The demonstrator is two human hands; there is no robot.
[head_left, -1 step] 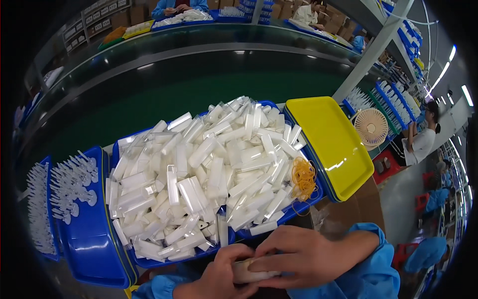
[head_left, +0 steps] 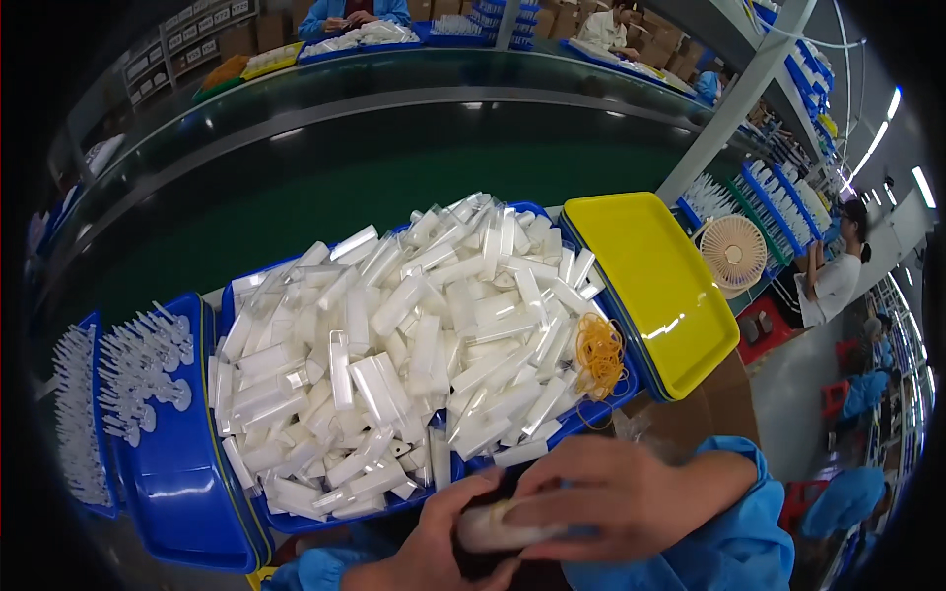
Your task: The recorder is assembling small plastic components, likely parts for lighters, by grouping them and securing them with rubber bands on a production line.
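Low in the middle of the picture, both my hands close on one small white bundle (head_left: 490, 529). My left hand (head_left: 431, 545) grips it from the left and below. My right hand (head_left: 613, 495) covers it from the right and above, and a thin yellowish band seems to cross the bundle. Just beyond my hands stands a wide blue tray (head_left: 587, 419) heaped with several clear and white plastic sleeves (head_left: 404, 335). A loose clump of orange rubber bands (head_left: 599, 355) lies at the heap's right end.
An empty yellow tray (head_left: 650, 281) sits to the right, above a cardboard box (head_left: 690, 419). To the left are blue trays (head_left: 177, 492) with small white pieces (head_left: 148, 369). A green conveyor belt (head_left: 394, 167) runs behind. A small fan (head_left: 734, 251) and a person (head_left: 833, 281) are at the right.
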